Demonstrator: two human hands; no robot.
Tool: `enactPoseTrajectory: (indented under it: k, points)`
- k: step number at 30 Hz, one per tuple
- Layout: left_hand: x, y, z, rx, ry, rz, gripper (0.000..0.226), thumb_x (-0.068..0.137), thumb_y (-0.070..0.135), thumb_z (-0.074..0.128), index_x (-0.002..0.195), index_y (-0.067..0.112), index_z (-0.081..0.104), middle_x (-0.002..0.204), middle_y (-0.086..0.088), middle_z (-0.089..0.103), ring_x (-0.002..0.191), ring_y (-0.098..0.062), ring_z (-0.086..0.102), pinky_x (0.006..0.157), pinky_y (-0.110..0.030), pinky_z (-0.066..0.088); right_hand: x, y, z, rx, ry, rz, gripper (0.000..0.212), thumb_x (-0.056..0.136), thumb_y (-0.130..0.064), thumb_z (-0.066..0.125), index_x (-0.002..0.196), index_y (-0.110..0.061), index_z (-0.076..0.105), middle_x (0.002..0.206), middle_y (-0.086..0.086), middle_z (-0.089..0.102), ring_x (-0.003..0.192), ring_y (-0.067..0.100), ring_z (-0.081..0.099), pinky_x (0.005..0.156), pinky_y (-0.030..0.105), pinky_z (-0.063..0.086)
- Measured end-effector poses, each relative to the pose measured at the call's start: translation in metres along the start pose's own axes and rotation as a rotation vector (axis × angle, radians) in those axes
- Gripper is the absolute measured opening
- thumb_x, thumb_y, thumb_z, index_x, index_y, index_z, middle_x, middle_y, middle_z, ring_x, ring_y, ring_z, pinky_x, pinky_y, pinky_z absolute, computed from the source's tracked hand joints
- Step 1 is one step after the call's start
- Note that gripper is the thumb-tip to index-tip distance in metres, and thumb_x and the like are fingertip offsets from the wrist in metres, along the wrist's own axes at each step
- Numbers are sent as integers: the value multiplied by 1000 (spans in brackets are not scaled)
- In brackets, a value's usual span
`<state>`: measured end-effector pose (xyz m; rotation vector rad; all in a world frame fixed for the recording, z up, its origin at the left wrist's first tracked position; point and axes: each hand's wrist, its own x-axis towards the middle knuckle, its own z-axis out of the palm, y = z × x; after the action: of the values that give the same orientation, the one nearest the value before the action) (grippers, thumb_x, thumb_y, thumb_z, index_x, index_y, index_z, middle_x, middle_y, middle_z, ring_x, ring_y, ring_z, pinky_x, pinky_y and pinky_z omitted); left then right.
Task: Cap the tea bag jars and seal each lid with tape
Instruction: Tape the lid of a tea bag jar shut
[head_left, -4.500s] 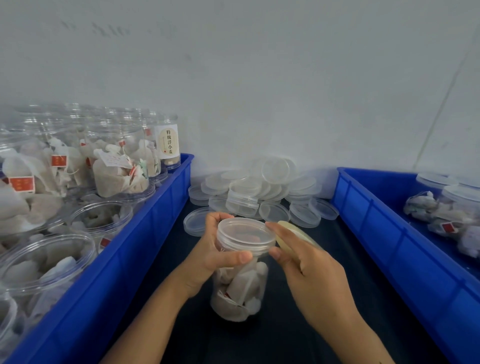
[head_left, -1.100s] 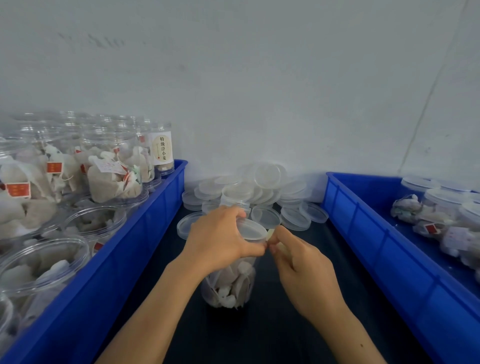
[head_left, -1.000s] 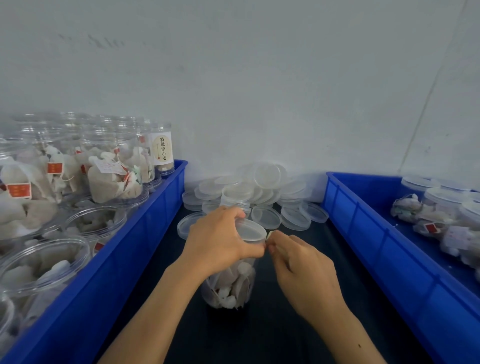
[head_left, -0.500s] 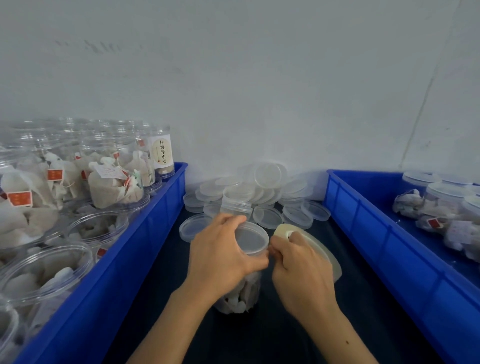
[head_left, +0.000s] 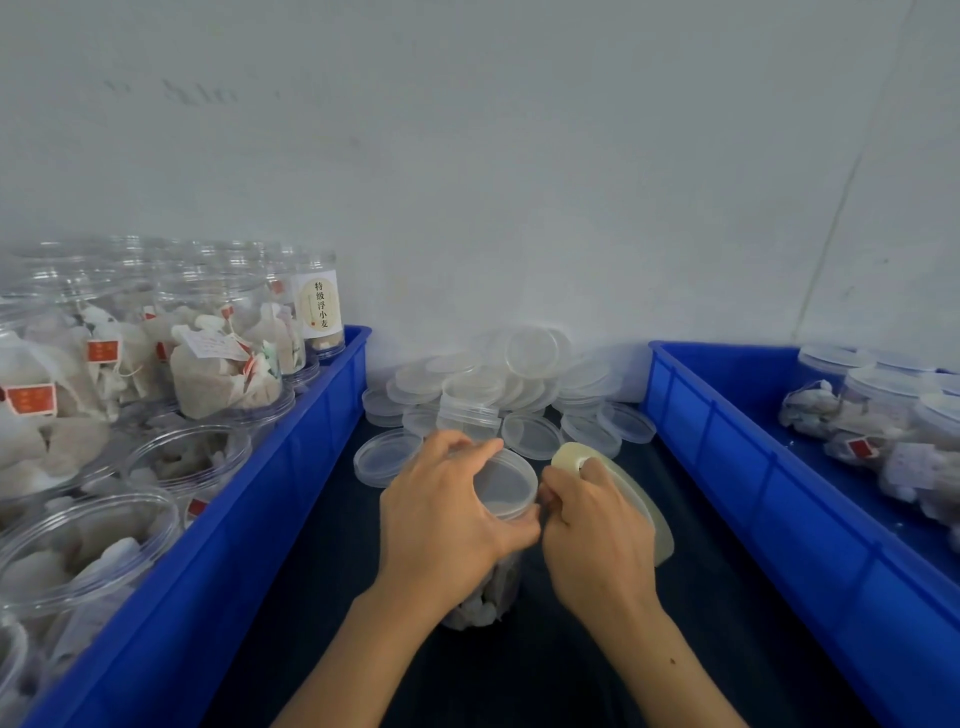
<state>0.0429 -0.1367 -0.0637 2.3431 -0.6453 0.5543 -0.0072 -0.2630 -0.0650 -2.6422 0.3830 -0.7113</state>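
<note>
A clear jar of tea bags stands on the dark table between two blue bins, with a clear lid on its mouth. My left hand grips the jar's top from the left, thumb on the lid's rim. My right hand holds a roll of clear tape right beside the lid and pinches at the rim on the jar's right side. The tape strip itself is too thin to see.
A pile of loose clear lids lies at the back by the wall. The left blue bin holds several open jars of tea bags. The right blue bin holds several capped jars.
The tape roll has come up into sight in my right hand next to the lid. My left hand keeps its grip on the jar's top, and the jar has turned a little.
</note>
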Motion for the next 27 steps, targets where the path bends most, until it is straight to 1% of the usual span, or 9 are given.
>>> enactPoseTrajectory:
  k: [5, 8, 11, 14, 18, 21, 25, 27]
  points:
    - [0, -1, 1, 5, 10, -1, 75, 64, 72, 62, 131, 39, 57, 122, 20, 48, 105, 2, 49, 76, -18, 32, 5, 1, 4, 39, -14, 31, 22, 89, -12, 45, 75, -28, 44, 91, -6, 47, 76, 14, 51, 62, 27, 38]
    - [1, -2, 2, 6, 5, 2, 76, 63, 72, 60, 132, 39, 56, 123, 19, 47, 105, 1, 49, 76, -19, 34, 8, 1, 6, 48, -12, 41, 23, 90, -12, 45, 73, -28, 43, 91, -6, 47, 74, 13, 51, 60, 26, 38]
    - [2, -3, 3, 11, 2, 1, 77, 63, 73, 58, 132, 40, 55, 126, 18, 47, 108, -1, 49, 79, -20, 37, 11, 2, 8, 65, -2, 51, 21, 88, -11, 44, 73, -25, 45, 91, -5, 48, 72, 12, 50, 56, 23, 35]
    - [2, -3, 4, 7, -2, 1, 76, 63, 73, 56, 132, 41, 56, 128, 18, 47, 110, 0, 49, 82, -20, 39, 15, 4, 12, 84, 6, 73, 23, 87, -8, 44, 71, -25, 44, 90, -6, 46, 69, 11, 48, 54, 23, 33]
    - [4, -4, 5, 11, 8, 4, 72, 65, 70, 58, 131, 42, 57, 127, 17, 47, 110, -2, 49, 79, -20, 35, 20, 4, 17, 121, -3, 139, 25, 84, -5, 41, 67, -24, 43, 87, -8, 45, 67, 13, 47, 54, 26, 33]
    - [4, -4, 5, 18, 8, 4, 72, 63, 71, 55, 130, 42, 57, 129, 16, 48, 111, -4, 50, 78, -22, 33, 23, 5, 16, 107, 4, 148, 26, 84, -5, 42, 68, -25, 43, 89, -8, 44, 69, 13, 47, 56, 27, 34]
    - [5, -4, 6, 24, 20, 3, 72, 63, 71, 54, 128, 43, 59, 128, 16, 48, 110, -4, 51, 77, -22, 31, 26, 4, 16, 128, -14, 154, 27, 81, -2, 42, 65, -24, 40, 87, -7, 44, 69, 15, 47, 60, 32, 38]
    - [5, -4, 7, 21, 20, 0, 72, 62, 72, 53, 128, 42, 59, 128, 15, 49, 110, -4, 51, 77, -22, 32, 27, 5, 16, 146, -31, 170, 27, 80, -1, 41, 65, -23, 40, 85, -7, 43, 66, 14, 44, 57, 30, 35]
